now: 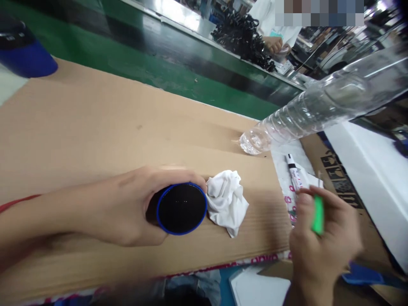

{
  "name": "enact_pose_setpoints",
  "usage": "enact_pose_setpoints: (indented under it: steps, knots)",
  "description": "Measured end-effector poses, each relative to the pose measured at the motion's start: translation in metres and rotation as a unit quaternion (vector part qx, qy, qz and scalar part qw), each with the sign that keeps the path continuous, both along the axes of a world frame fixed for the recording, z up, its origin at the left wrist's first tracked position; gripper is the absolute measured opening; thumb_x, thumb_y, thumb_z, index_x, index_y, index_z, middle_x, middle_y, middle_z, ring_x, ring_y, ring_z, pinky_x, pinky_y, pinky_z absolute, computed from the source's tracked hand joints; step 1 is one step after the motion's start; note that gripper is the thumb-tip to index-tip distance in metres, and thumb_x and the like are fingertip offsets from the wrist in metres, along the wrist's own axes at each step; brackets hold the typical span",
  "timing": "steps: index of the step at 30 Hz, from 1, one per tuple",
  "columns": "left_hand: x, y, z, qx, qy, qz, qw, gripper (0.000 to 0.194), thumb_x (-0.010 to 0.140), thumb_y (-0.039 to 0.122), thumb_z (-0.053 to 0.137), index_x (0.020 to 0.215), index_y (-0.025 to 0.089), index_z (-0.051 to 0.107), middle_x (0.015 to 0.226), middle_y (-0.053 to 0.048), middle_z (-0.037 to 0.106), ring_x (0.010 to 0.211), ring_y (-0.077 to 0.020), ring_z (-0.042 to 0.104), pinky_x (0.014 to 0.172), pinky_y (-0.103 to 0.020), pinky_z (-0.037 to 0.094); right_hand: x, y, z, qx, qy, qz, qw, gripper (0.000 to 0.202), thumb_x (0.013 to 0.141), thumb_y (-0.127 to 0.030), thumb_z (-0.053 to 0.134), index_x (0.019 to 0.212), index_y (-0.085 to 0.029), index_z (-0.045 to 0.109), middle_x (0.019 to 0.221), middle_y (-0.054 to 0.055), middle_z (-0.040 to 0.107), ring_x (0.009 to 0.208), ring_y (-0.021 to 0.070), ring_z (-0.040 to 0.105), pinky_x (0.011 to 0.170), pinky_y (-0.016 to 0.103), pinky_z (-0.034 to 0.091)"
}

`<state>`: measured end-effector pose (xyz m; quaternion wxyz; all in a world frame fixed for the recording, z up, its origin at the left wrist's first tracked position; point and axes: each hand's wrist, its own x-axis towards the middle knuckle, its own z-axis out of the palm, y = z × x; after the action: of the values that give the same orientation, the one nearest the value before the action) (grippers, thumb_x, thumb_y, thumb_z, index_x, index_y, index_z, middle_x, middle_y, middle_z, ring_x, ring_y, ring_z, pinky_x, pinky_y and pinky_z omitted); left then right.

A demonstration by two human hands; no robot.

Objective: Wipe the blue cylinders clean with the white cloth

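Note:
My left hand [137, 206] is wrapped round a black cylinder with a blue rim [182, 209], whose flat dark top faces me. Beside it, close to my fingertips, lies a crumpled white cloth [227, 202]. On the right, my right hand [327, 231] is closed on a thin tool with a bright green handle [318, 215]; motion blur hides its exact kind. Just beyond those fingers rests a white marker pen with a black cap [293, 171]. Both hands are over the cardboard work surface [105, 127].
A clear plastic bottle [299, 114] stands at the right back. At the far left is a blue and black object [28, 53]. A green-edged ledge [178, 70] runs behind the cardboard. Across it, a person's hand [273, 43] is near black cables [240, 36]. A white box [372, 178] flanks the right.

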<state>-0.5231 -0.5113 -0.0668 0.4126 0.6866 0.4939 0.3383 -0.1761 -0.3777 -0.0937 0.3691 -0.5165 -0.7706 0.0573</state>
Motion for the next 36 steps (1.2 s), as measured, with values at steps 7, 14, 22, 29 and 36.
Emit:
enact_pose_setpoints:
  steps: [7,14,22,29,36]
  knots:
    - [0.008,-0.007,-0.011,0.126,0.009,0.083,0.989,0.055,0.084,0.020,0.080,0.135,0.036,0.068,0.134,0.003,0.084,0.117,-0.0214,0.083,0.094,-0.022,0.067,-0.033,-0.002,-0.012,0.012,-0.011,-0.003,1.000,0.077,0.101,-0.073,0.065,0.139,-0.007,0.076,0.165,0.033,0.058,0.164,0.0568,0.043,0.128,0.083,0.036]
    - [0.016,-0.021,-0.012,0.160,0.053,0.161,0.972,0.058,0.097,0.034,0.080,0.149,0.044,0.059,0.146,0.007,0.076,0.127,-0.0179,0.077,0.113,-0.021,0.061,-0.107,-0.104,0.004,-0.148,0.213,0.246,0.934,0.060,0.107,-0.027,0.067,0.166,-0.038,0.059,0.163,-0.005,0.070,0.143,0.0182,0.073,0.126,0.031,0.057]
    - [0.021,-0.025,-0.010,0.173,0.086,0.156,0.969,0.054,0.102,0.036,0.077,0.151,0.042,0.056,0.147,0.007,0.074,0.129,-0.0157,0.075,0.117,-0.019,0.059,-0.119,-0.107,-0.001,-0.190,0.277,0.288,0.897,0.070,0.097,-0.011,0.071,0.162,-0.037,0.065,0.157,-0.006,0.074,0.145,0.0154,0.071,0.127,0.021,0.049]
    - [0.031,-0.019,-0.013,0.193,0.055,0.213,0.956,0.046,0.098,0.030,0.072,0.142,0.040,0.064,0.138,0.007,0.079,0.122,-0.0155,0.077,0.110,-0.018,0.060,-0.106,-0.089,0.003,-0.210,0.202,0.251,0.923,0.047,0.111,-0.026,0.067,0.157,-0.035,0.070,0.162,-0.001,0.069,0.154,0.0224,0.064,0.132,0.040,0.051]
    - [0.027,-0.023,-0.006,0.152,0.010,0.147,0.977,0.061,0.092,0.030,0.084,0.148,0.041,0.061,0.145,0.003,0.077,0.127,-0.0210,0.077,0.108,-0.023,0.063,-0.106,-0.108,0.011,-0.246,0.254,0.212,0.911,0.055,0.114,-0.058,0.062,0.168,-0.056,0.050,0.172,-0.006,0.061,0.158,0.0330,0.060,0.132,0.061,0.048]
